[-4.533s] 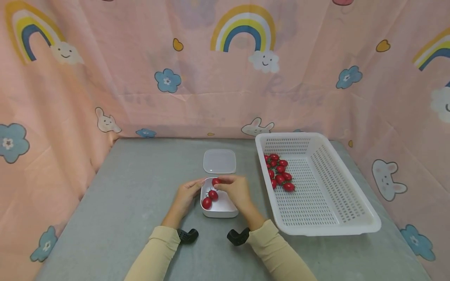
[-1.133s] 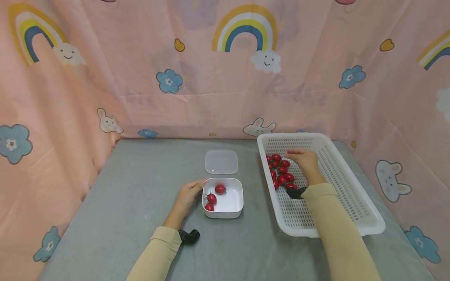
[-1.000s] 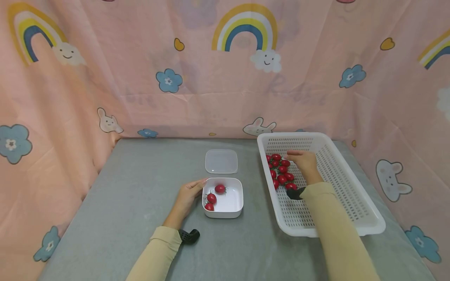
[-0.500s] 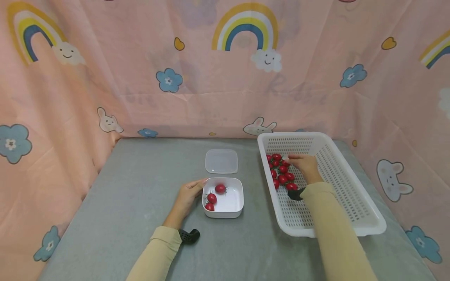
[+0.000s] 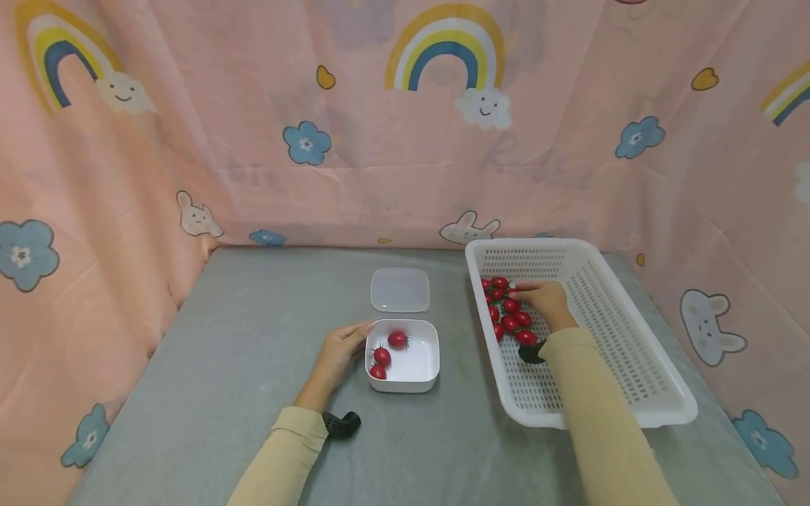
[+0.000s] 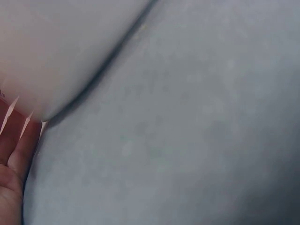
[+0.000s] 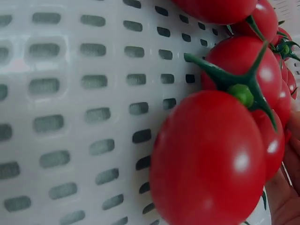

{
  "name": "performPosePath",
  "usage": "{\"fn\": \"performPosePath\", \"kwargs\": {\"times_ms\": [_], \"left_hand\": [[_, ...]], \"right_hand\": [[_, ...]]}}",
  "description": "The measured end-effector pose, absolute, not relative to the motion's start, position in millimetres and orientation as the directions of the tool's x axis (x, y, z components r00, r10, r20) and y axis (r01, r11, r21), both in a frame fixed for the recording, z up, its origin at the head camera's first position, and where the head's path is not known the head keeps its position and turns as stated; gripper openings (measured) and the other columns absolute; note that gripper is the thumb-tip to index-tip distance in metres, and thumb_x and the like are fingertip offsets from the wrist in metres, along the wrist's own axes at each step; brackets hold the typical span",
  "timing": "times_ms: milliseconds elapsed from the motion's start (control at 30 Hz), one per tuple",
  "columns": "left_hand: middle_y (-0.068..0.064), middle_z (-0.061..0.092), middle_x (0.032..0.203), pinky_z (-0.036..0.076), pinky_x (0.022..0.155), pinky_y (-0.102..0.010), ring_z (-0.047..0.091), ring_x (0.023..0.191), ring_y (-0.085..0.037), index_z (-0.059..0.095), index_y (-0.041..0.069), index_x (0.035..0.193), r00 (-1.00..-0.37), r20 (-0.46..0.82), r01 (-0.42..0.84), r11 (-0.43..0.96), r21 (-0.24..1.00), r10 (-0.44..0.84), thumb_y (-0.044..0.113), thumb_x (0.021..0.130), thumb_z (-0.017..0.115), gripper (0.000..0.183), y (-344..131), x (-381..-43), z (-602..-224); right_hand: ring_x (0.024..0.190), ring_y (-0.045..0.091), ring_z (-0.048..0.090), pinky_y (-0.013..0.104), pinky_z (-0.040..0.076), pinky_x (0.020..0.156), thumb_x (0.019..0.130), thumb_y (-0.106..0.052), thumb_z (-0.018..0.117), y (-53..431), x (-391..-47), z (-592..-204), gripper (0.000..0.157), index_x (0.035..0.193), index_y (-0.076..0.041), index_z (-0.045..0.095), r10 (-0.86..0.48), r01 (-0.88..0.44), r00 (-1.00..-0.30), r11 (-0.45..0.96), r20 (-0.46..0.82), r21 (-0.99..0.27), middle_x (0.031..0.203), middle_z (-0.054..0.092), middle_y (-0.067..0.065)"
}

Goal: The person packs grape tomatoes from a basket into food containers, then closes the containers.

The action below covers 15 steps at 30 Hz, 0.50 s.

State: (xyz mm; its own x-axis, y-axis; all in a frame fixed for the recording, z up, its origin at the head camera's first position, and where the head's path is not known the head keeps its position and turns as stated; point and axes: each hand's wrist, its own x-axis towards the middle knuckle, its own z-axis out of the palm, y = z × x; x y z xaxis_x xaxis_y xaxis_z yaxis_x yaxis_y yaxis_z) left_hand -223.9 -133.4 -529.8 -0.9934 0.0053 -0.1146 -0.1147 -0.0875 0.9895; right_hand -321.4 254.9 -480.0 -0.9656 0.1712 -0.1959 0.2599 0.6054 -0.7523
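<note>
My left hand (image 5: 337,355) is at the left side of a small white box (image 5: 424,383), its fairly straight fingers (image 6: 23,150) touching the outer wall near the far corner. Inside that box lie 3 cherry tomatoes, among them one cherry tomato (image 5: 397,340) with a green calyx. Over the left part of a white perforated basket (image 5: 654,358), my right hand (image 5: 549,302) pinches a cherry tomato with its fingertips, which partly hide it. Several other cherry tomatoes are clustered there; a large cherry tomato (image 7: 206,159) fills much of the right wrist view.
A translucent lid (image 5: 400,289) lies flat on the grey table cover (image 5: 253,316) just beyond the small box. Raised walls surround the basket. Behind the table hangs a pink patterned curtain (image 5: 354,197).
Since the earliest frame, my right hand has let go of a tomato in the small box and moved right to the basket. Lately it has lowered onto another tomato. My left hand stays.
</note>
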Motion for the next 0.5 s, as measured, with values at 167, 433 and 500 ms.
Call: {"fn": "performPosePath", "kwargs": {"times_ms": [167,433,500], "left_hand": [[-0.021,0.067,0.125,0.055,0.091,-0.024,0.069,0.095,-0.001,0.065,-0.01,0.122,-0.993,-0.115,-0.115,-0.091,0.989,0.002,0.014,0.097,0.062,0.034,-133.5,-224.2,-530.0],[-0.021,0.066,0.128,0.055,0.091,-0.023,0.068,0.097,-0.001,0.065,-0.009,0.123,-0.994,-0.109,-0.11,-0.073,0.991,0.014,0.014,0.098,0.06,0.034,-133.9,-224.2,-529.1],[-0.021,0.066,0.127,0.055,0.091,-0.022,0.068,0.097,-0.001,0.065,-0.009,0.123,-0.994,-0.112,-0.112,-0.084,0.99,0.008,0.013,0.098,0.061,0.034,-134.2,-224.8,-529.0]], "right_hand": [[0.13,0.04,0.052,0.053,0.04,0.112,0.093,-0.027,0.069,253.8,-320.0,-475.2,0.046,0.126,0.004,0.065,0.208,0.27,-0.962,0.602,-0.179,-0.751,0.135,0.059,0.026],[0.135,0.038,0.048,0.052,0.037,0.115,0.093,-0.038,0.069,245.7,-319.9,-450.3,0.054,0.131,0.0,0.063,0.235,0.238,-0.963,0.513,-0.132,-0.825,0.14,0.058,0.021],[0.136,0.038,0.047,0.053,0.036,0.115,0.093,-0.04,0.069,241.0,-320.2,-441.3,0.055,0.132,-0.002,0.063,0.229,0.218,-0.967,0.497,-0.116,-0.84,0.142,0.057,0.02]]}}
